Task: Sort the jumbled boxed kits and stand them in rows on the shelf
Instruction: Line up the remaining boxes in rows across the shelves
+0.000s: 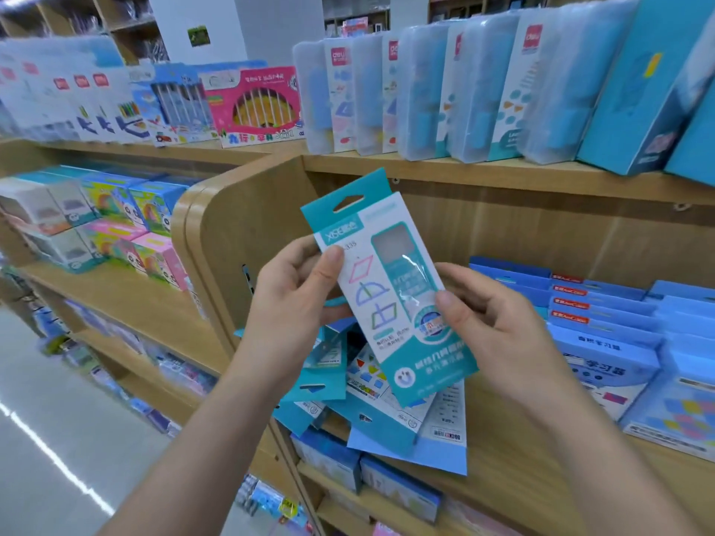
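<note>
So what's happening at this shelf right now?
A person is holding one teal kit up in front of the shelf, left grip pinching its left edge and right grip its right edge. Below it, more kits lie in a jumbled heap on the shelf, not yet stood up. To the right, blue boxes sit stacked, and clear cases stand in a row on the level above.

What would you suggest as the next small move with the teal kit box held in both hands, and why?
Probably stand the teal-and-white cardboard kit box, pinched between the left hand and right hand, upright on the bare wooden shelf board right of the jumbled pile of teal boxes: those lie flat and overlapping, so a row needs starting beside them.
</note>
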### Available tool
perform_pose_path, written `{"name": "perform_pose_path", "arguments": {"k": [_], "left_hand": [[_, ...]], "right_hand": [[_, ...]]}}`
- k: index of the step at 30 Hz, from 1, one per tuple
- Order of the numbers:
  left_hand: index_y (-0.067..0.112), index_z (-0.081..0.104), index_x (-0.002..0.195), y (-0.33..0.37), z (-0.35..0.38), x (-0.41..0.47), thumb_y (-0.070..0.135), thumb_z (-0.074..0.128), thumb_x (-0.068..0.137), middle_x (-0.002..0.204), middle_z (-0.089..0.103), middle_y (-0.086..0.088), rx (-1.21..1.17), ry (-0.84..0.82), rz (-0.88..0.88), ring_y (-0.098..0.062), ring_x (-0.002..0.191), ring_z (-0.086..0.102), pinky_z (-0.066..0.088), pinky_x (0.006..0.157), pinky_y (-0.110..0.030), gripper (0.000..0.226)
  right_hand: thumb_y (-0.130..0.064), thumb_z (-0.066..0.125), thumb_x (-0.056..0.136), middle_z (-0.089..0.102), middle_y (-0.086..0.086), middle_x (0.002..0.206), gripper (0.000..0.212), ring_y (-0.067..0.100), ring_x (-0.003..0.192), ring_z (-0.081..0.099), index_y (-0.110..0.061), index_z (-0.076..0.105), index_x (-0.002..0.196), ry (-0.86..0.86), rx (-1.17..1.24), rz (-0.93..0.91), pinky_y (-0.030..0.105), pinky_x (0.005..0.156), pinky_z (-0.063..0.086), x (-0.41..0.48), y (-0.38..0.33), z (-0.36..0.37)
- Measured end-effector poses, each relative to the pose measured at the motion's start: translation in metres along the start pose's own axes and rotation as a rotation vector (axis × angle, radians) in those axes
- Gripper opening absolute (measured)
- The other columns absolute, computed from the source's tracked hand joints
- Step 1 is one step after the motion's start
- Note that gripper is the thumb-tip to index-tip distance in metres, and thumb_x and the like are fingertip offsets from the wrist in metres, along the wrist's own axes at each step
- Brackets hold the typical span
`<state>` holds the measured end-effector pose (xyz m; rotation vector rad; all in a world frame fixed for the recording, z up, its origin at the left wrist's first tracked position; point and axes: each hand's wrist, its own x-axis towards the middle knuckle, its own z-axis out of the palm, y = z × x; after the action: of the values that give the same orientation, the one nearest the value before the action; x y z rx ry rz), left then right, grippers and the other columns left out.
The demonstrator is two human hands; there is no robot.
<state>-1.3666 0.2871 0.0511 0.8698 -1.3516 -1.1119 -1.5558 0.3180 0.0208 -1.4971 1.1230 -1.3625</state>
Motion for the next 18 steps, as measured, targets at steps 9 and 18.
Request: {"name": "perform_pose_path", "arguments": {"k": [9, 18], "left_hand": [[0.012, 0.055, 0.114, -0.020, 0.022, -0.015, 0.016, 0.048, 0.094, 0.100, 0.073, -0.002, 0.014, -0.237, -0.099, -0.018, 0.091, 0.070, 0.058, 0.066, -0.028, 0.021], [0.020, 0.057, 0.112, -0.052, 0.048, -0.043, 0.018, 0.055, 0.089, 0.108, 0.071, 0.001, 0.046, -0.373, -0.104, -0.020, 0.093, 0.069, 0.057, 0.081, -0.040, 0.023]], "right_hand": [[-0.034, 0.053, 0.082, 0.074, -0.008, 0.096, 0.028, 0.009, 0.084, 0.071, -0.025, 0.065, 0.106, 0.098, 0.081, 0.035, 0.021, 0.060, 0.054, -0.005, -0.004, -0.010], [-0.034, 0.058, 0.090, 0.070, 0.015, 0.073, 0.031, 0.023, 0.062, 0.066, -0.010, 0.064, 0.071, 0.387, 0.085, 0.118, 0.034, 0.059, 0.051, -0.008, 0.002, -0.007]]}}
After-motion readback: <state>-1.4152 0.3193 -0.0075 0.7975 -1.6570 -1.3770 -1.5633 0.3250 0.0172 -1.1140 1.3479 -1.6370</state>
